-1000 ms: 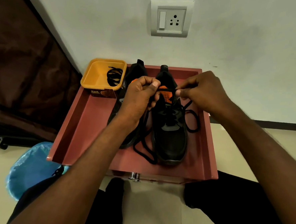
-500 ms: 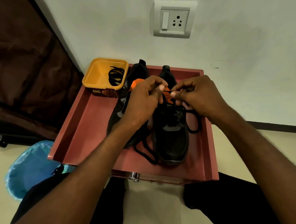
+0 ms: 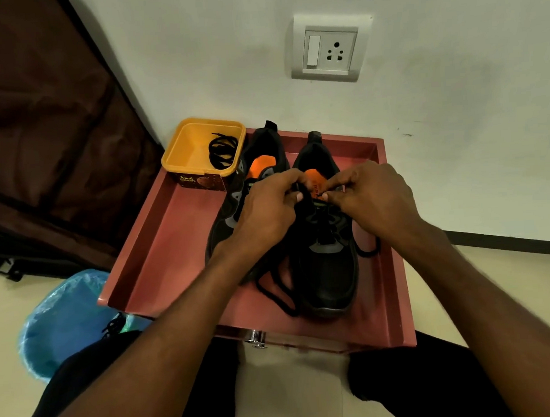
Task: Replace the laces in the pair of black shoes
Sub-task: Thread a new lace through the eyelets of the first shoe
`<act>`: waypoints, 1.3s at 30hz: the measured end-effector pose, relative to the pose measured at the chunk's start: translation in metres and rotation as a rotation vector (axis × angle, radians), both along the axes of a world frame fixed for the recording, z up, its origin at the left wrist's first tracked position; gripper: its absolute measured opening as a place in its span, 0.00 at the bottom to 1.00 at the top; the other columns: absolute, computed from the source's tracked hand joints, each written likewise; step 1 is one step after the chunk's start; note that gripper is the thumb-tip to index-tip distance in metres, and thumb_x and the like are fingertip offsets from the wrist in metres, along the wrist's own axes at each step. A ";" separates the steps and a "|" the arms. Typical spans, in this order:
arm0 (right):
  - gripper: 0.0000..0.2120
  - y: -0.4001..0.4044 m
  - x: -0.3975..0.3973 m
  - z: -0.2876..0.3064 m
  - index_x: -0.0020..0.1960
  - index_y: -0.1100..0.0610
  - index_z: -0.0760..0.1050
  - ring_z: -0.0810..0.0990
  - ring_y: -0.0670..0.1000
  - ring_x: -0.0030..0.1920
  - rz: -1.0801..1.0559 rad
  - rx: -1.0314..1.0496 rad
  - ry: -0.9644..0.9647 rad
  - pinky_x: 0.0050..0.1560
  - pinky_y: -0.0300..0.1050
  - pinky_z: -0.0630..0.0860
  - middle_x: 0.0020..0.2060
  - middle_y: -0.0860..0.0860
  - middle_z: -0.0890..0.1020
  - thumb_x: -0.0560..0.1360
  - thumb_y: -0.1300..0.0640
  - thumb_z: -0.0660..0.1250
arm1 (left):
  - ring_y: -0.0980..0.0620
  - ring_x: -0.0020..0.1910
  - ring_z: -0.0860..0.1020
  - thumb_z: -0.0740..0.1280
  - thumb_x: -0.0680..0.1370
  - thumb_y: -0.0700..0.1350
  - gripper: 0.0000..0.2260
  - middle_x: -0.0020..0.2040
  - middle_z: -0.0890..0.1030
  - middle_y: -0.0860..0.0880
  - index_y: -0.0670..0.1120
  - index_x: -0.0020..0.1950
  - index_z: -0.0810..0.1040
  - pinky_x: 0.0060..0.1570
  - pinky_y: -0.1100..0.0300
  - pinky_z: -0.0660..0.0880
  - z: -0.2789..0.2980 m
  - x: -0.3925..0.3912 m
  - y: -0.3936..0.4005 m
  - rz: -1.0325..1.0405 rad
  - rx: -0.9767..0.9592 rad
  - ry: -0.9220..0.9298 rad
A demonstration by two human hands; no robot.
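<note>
Against a white wall, a pink tray [image 3: 160, 247] is holding two black shoes; the left hand [image 3: 267, 208] and right hand [image 3: 373, 199] are both pinching the lace [image 3: 301, 192] over the right shoe [image 3: 327, 269].

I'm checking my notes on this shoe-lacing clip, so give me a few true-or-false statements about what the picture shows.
1. Both black shoes stand in the red-brown tray. True.
2. The yellow plastic tub is empty. False: a coiled black lace lies in it.
3. The left hand and right hand work at the right-side shoe's tongue. True.
4. A plug sits in the white wall socket. False: nothing is plugged in.
</note>
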State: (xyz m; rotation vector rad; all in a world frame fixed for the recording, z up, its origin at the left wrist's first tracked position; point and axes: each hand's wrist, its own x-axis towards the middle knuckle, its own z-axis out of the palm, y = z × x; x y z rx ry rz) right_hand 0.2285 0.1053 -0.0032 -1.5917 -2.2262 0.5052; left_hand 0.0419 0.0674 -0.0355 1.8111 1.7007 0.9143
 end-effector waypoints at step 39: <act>0.16 -0.003 0.003 -0.008 0.61 0.45 0.81 0.82 0.42 0.46 0.114 -0.180 0.087 0.50 0.48 0.82 0.45 0.39 0.83 0.76 0.41 0.74 | 0.53 0.45 0.84 0.71 0.80 0.40 0.02 0.46 0.86 0.47 0.42 0.48 0.82 0.45 0.58 0.79 0.021 -0.006 0.000 -0.067 0.006 -0.384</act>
